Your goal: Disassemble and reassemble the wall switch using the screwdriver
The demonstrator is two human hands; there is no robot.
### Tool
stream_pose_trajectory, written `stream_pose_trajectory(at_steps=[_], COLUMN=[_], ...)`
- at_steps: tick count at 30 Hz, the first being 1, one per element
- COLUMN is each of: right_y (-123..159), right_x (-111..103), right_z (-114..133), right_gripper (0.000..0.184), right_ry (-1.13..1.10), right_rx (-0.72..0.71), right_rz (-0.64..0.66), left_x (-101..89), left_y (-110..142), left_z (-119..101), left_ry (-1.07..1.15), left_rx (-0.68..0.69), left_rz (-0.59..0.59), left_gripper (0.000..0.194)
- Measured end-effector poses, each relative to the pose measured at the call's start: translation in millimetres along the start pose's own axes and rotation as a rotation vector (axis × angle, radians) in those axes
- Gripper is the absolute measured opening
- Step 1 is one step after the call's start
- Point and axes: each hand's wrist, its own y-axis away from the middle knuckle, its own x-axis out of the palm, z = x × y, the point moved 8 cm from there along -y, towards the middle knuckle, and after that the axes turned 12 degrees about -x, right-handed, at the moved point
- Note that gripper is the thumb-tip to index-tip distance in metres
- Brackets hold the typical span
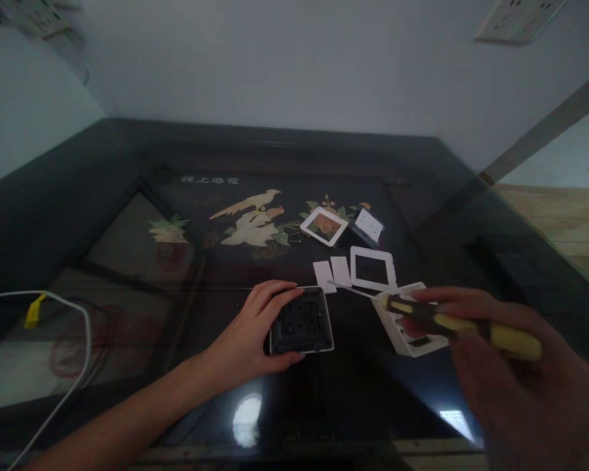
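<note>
On the dark glass tabletop, my left hand (265, 320) grips a square device with a black back and a white rim (302, 322), its fingers on the left and top edges and the thumb along the bottom. My right hand (510, 366), blurred, is closed around a yellow and black screwdriver (436, 318). The screwdriver's shaft points left toward two small white rectangular plates (341, 271). Beneath the screwdriver stands a white open box (400, 333), partly hidden by that hand. A white square frame (372, 268) lies just behind the box.
A second white frame (324, 226) and a dark square part with a white face (368, 226) lie farther back, with tiny screws (295, 239) beside them. A white cable with a yellow tag (34, 312) runs along the left. Wall sockets (517, 19) are at the upper right.
</note>
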Motion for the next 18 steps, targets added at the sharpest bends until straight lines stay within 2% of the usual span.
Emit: stream_pose_trajectory(at_steps=[2,4,8,13,18], right_y=[10.0,16.2,20.9,24.2,37.1], right_x=[11.2,30.0,62.2,89.6,111.2], right_z=[-9.9,-21.3,-38.8,-38.5,-43.7], right_gripper=[0.016,0.016,0.019,0.03,0.045], right_ry=[0.143,0.236,0.259,0.276,0.406], right_rx=[0.0,-0.003,-0.009,-0.107,-0.244], right_rz=[0.021,0.105,0.275,0.493,0.622], left_x=[0.1,-0.5,-5.8,-14.8,-17.2], left_y=[-1.3,-2.7,-3.4,-1.0,0.7], left_z=[-1.0,-1.9,-4.1,-4.2,-2.7], left_ry=[0.002,-0.003,-0.041,-0.09,-0.109], left_rx=[-0.001,-0.007,-0.015,-0.046,-0.07], left_rz=[0.015,0.036,0.09,0.16,0.18], left_gripper=[0.082,0.082,0.083,0.084,0.082])
